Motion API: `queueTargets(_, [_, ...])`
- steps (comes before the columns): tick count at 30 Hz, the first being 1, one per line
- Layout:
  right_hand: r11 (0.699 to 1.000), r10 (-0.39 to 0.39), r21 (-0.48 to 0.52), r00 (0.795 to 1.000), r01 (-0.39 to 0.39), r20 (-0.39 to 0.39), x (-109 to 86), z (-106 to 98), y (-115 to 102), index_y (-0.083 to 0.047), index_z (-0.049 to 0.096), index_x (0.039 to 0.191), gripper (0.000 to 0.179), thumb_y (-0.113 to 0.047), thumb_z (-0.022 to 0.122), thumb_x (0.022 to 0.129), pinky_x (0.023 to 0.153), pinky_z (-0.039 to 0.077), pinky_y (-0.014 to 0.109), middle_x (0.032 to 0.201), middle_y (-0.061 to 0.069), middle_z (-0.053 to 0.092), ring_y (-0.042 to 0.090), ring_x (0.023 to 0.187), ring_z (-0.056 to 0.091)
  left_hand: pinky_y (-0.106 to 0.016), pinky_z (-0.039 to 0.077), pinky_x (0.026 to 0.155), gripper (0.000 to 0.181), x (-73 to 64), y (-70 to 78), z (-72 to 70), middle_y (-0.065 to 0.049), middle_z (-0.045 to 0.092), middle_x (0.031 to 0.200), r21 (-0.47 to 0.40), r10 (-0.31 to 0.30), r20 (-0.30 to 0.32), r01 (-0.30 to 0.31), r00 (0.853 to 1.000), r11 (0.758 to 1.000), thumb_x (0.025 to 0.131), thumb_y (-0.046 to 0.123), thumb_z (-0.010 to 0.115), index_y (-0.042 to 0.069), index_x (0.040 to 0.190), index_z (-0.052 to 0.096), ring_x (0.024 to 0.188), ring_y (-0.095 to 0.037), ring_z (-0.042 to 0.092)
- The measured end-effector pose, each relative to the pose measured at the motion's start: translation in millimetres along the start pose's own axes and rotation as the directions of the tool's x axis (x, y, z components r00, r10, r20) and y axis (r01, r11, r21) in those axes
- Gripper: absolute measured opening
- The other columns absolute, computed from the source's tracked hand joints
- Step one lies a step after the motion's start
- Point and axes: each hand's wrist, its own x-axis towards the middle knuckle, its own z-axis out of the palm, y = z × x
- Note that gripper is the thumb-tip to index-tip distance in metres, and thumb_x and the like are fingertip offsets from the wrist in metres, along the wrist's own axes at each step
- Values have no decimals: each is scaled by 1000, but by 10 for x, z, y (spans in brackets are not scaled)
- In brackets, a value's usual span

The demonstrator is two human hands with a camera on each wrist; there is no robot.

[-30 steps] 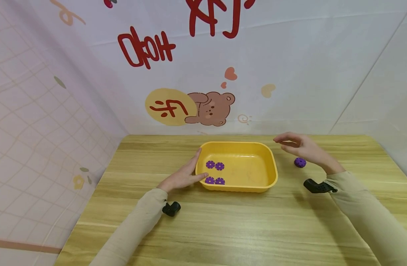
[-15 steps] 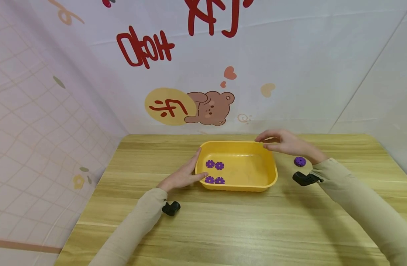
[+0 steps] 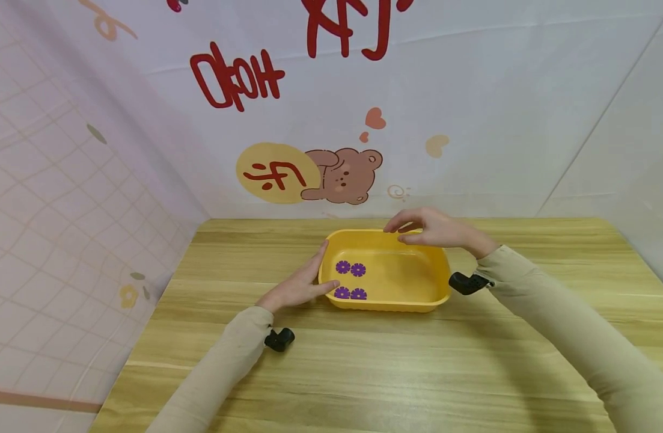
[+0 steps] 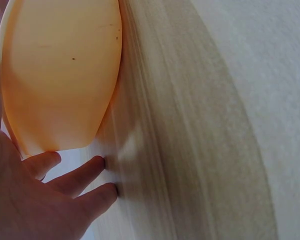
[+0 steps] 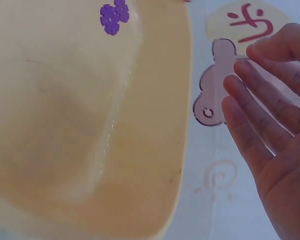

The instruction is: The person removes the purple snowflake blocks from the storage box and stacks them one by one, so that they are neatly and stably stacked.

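A yellow plastic tray (image 3: 388,307) lies on the table with several purple snowflake discs (image 3: 358,270) at its left end. My left hand (image 3: 296,290) rests against that end, its thumb over the rim and its fingers spread along the outer wall. In the left wrist view, straight fingers (image 4: 80,176) reach below the orange-looking wall. Above the tray's far rim hovers my right hand (image 3: 431,227), fingers loosely bent. Nothing shows between those fingers in the right wrist view, where two discs (image 5: 110,19) lie inside the tray.
The wood-grain table (image 3: 358,373) reaches back to a white cloth wall (image 3: 482,108) printed with a bear and red characters. A gridded cloth hangs at the left. Black wrist cameras sit on both beige sleeves (image 3: 553,310).
My right hand has moved left from beside the tray to above its far rim. The purple disc piece on the table at right is now hidden behind the right arm. The left hand stays put.
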Motion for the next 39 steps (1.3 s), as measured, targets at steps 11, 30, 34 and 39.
queueTargets(11, [998, -7, -54, 994, 13, 108, 309, 166, 93, 4, 65, 117, 26, 2, 60, 91, 97, 47, 43, 119, 22, 62, 38, 110, 58, -39, 10, 116, 94, 4, -36, 0, -3, -6, 160, -20, 0, -14, -1, 1000, 1000, 96, 40, 57, 18, 154, -14, 145, -21, 5])
queueTargets(30, [1000, -26, -9, 984, 28, 176, 589, 559, 344, 6, 65, 116, 29, -2, 62, 88, 94, 50, 41, 115, 17, 65, 30, 108, 61, -40, 14, 116, 94, 10, -37, -12, -4, -2, 161, -1, -22, -11, 22, 1000, 1000, 96, 43, 57, 20, 154, -14, 145, -22, 9])
queueTargets(34, [1000, -6, 15, 983, 3, 186, 614, 624, 393, 5, 65, 118, 31, -1, 62, 87, 96, 48, 40, 118, 16, 64, 29, 111, 59, -40, 14, 116, 94, 11, -41, -1, -4, -2, 161, 1, -12, -16, 12, 1000, 1000, 96, 43, 56, 19, 154, -13, 145, -22, 10])
queueTargets(39, [999, 13, 34, 980, -20, 197, 620, 674, 451, 5, 65, 117, 31, -1, 63, 87, 97, 47, 38, 118, 14, 65, 27, 110, 58, -39, 13, 116, 94, 10, -45, 6, -3, -4, 160, -9, -12, -11, 12, 1000, 1000, 96, 43, 56, 20, 154, -14, 145, -21, 8])
